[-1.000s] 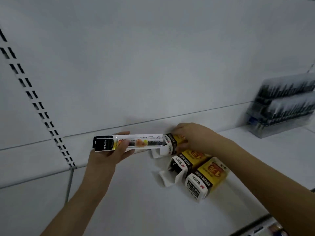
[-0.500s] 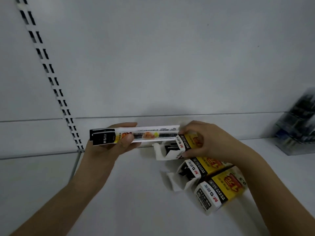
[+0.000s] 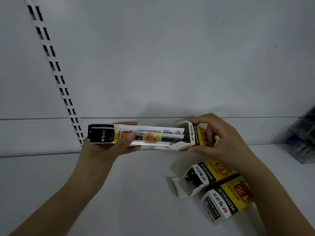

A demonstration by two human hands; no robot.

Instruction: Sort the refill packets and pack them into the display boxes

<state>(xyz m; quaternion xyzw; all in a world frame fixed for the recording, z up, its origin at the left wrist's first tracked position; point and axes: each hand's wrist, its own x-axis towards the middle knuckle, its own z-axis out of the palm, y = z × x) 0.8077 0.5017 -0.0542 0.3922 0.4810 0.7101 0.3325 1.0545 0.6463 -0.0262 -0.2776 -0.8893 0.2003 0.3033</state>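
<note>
Packets (image 3: 146,136): clear glossy plastic sleeves, printed black-and-yellow header, sheen along edges. Held box (image 3: 196,135): thin printed card, slight gloss outside, plain white matt inside flaps. Open box (image 3: 209,172) on shelf: same card, white matt flaps creased. Closed box (image 3: 226,201): same printed card, semi-gloss. Shelf (image 3: 119,193): smooth painted metal, matt light grey. Back panel (image 3: 170,57): same smooth matt finish. Slotted upright (image 3: 56,72): painted metal, punched slots. Tray (image 3: 303,137) at right: clear plastic, blurred.

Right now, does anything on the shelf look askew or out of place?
Only mildly. The open display box on the shelf lies on its side, flaps splayed, at an angle beside the closed box. The refill packets are entering the held box straight.
</note>
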